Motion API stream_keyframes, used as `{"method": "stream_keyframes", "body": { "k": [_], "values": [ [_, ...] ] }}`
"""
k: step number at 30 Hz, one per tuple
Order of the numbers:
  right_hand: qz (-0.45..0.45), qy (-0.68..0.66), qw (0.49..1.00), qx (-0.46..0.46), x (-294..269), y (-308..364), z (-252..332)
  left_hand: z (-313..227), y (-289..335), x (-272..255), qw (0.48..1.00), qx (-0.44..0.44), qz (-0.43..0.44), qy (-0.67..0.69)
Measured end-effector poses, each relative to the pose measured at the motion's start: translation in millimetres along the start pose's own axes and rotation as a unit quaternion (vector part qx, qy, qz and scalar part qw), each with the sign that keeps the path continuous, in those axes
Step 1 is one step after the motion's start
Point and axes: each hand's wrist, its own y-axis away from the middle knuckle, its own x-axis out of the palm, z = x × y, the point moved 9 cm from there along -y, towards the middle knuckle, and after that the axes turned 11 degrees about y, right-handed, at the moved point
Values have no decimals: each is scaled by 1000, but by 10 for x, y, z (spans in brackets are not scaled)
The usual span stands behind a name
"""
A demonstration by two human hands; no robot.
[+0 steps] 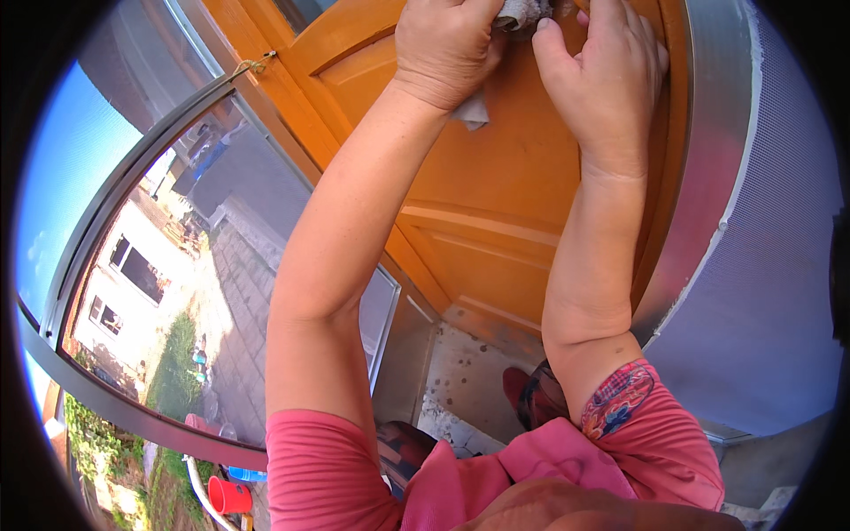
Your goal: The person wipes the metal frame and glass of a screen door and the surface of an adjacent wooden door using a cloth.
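Note:
An orange wooden door [491,168] with recessed panels stands in front of me. At the top of the view my left hand [447,44] is closed on a grey cloth [526,11]. A pale corner of the cloth hangs below the wrist against the door. To its right, my right hand [611,80] is at the door near its right edge, thumb held away from the fingers and pointing toward the cloth. The upper frame edge cuts off some of its fingertips. I see nothing held in it.
A metal-framed glass door [159,292] swings out at the left, showing a yard. A cord [254,64] ties near the orange frame. At the right is a mesh screen [779,230] beside a metal jamb [708,177]. Below lies a speckled step [469,363]; a red bucket [229,496] stands lower left.

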Motion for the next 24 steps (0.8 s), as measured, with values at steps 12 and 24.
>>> {"method": "stream_keyframes", "body": {
  "k": [12, 24],
  "values": [
    [4, 1, 1000, 14, -31, -13, 27, 572, 399, -364, 995, -93, 8, -32],
    [-3, 8, 1000, -9, -77, 1, 28, 223, 26, -108, 999, 32, -4, 15]
  ]
}}
